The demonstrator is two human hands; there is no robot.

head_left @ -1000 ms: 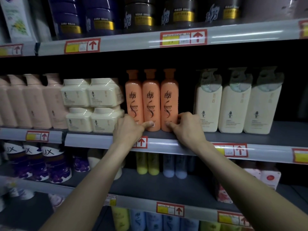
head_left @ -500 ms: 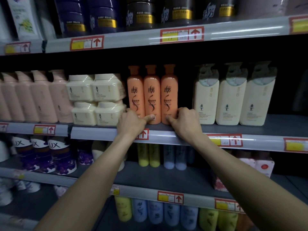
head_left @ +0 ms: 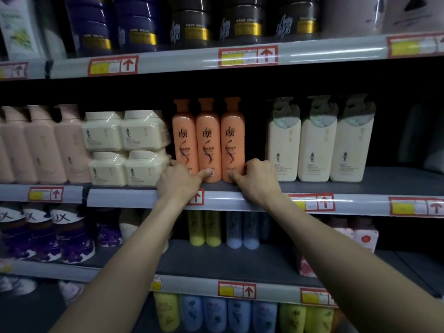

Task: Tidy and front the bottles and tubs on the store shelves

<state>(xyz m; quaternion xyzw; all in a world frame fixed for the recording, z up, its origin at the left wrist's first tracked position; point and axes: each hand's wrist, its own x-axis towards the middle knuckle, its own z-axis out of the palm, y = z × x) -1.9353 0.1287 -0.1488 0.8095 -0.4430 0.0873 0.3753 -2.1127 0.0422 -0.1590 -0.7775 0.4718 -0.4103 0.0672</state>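
- Half of each dark tub (head_left: 192, 22) and blue tub (head_left: 134, 27) on the top shelf is cut off above, labels too blurred to read
- The price tags (head_left: 248, 56) on the shelf rails are smeared (only the red arrows come through), one partly covered by the left wrist
- The bottom row of yellow and blue bottles (head_left: 216, 313) is dim and cut off below, so it cannot be counted
- Three orange bottles (head_left: 208, 140) stand upright, side by side and touching, at the front of the middle shelf (head_left: 384, 180)
- Four cream tubs (head_left: 125, 147), stacked two on two, sit just to their left; three pink bottles (head_left: 40, 145) show in full beyond those, with another sliced by the left edge
- Three cream pump bottles (head_left: 318, 145) stand to the right, apart from the orange ones
- The left hand (head_left: 179, 181) lies over the rail, fingers curled round the foot of the left-most orange bottle, thumb stretched across onto the base of the middle one
- The right hand (head_left: 255, 180) mirrors it: fingers wrapped round the outer side of the right-most orange bottle, thumb pressed on its lower front
- The fingertips behind the bottles are out of sight
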